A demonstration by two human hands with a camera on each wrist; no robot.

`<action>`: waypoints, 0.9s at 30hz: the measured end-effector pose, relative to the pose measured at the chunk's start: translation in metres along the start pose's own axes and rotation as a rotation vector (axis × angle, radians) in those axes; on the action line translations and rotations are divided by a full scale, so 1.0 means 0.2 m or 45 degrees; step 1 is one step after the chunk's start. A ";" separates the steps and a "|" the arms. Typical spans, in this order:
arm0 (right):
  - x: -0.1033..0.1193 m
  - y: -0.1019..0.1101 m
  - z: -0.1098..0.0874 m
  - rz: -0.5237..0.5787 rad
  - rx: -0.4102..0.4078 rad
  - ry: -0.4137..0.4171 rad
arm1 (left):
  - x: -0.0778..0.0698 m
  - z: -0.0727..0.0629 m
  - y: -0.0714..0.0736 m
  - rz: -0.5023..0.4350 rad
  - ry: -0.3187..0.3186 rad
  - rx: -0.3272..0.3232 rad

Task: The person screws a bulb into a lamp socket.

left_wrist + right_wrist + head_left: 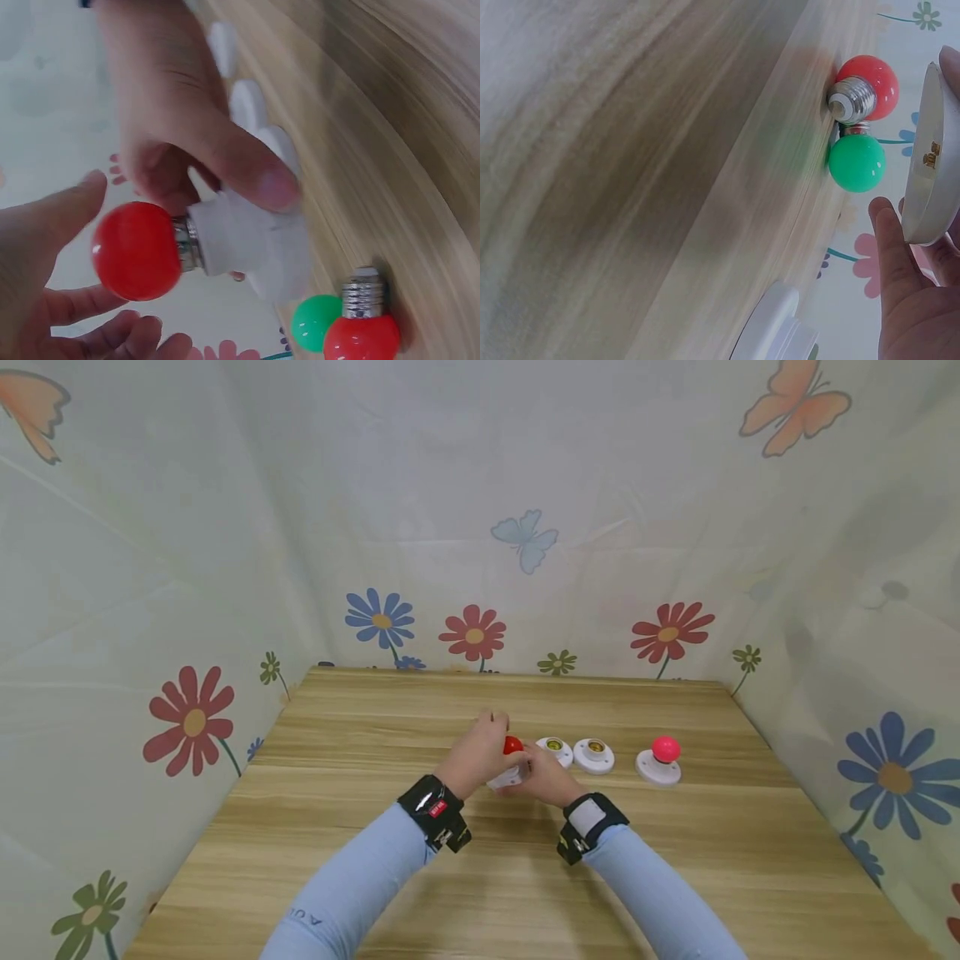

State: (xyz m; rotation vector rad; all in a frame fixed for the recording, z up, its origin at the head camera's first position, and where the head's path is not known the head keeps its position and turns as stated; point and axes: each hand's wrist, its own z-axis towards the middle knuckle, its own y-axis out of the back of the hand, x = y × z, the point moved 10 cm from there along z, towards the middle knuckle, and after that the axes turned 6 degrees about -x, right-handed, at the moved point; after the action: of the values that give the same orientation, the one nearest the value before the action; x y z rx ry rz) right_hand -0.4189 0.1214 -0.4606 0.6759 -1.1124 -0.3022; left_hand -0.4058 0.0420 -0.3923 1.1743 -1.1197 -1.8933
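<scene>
One glossy red round bulb (136,251) is held above the wood-grain worktop (322,793), its silver metal thread (184,244) partly inside a round white plastic lamp holder (259,251). This holder is pinched in the grip of the right hand (547,777), while the grip of the left hand (478,752) is spread loosely round the bulb, thumb (81,201) clear of it. Two more white holders (592,767) are set to the right, and beyond them another holder (649,773) is fitted with a pinkish-red bulb (666,748). A green bulb (856,163) and another red bulb (883,81) are laid close together
</scene>
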 end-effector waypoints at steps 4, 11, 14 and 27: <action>-0.02 -0.01 0.01 -0.007 0.002 -0.007 | 0.01 0.00 -0.01 0.109 -0.032 -0.077; -0.03 0.00 0.01 -0.004 -0.019 0.008 | 0.00 0.01 -0.03 0.095 -0.040 -0.021; -0.02 0.00 0.01 -0.003 -0.029 0.011 | -0.02 0.00 -0.02 0.090 -0.065 0.002; -0.04 -0.01 0.01 -0.005 -0.004 -0.035 | -0.03 0.01 -0.03 -0.058 -0.108 0.125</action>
State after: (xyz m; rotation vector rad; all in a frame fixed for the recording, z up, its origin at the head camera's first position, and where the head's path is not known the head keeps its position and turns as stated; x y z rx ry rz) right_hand -0.4235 0.1231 -0.4679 0.6730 -1.1366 -0.3177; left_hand -0.4053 0.0498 -0.3961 1.1921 -1.2542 -1.9581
